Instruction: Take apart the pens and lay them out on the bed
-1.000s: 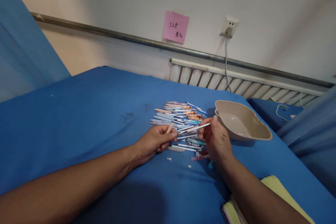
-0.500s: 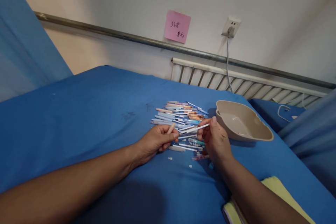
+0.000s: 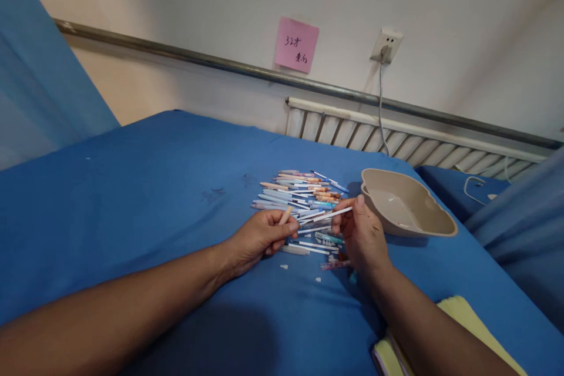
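A heap of several coloured pens (image 3: 299,191) lies on the blue cloth-covered table (image 3: 145,200). My left hand (image 3: 258,238) rests on the cloth just in front of the heap, fingers curled round a small beige pen piece (image 3: 285,215). My right hand (image 3: 362,235) is raised beside it, pinching a thin white pen (image 3: 328,215) that points left toward the left hand. Loose pens and small caps (image 3: 308,247) lie between and under the hands.
A beige cloud-shaped tray (image 3: 434,226) stands right of the pens, with one small thing inside. A yellow pad (image 3: 467,317) lies at the near right edge. Behind are a radiator (image 3: 396,138), a wall socket with cable (image 3: 385,46) and a pink note (image 3: 295,45).
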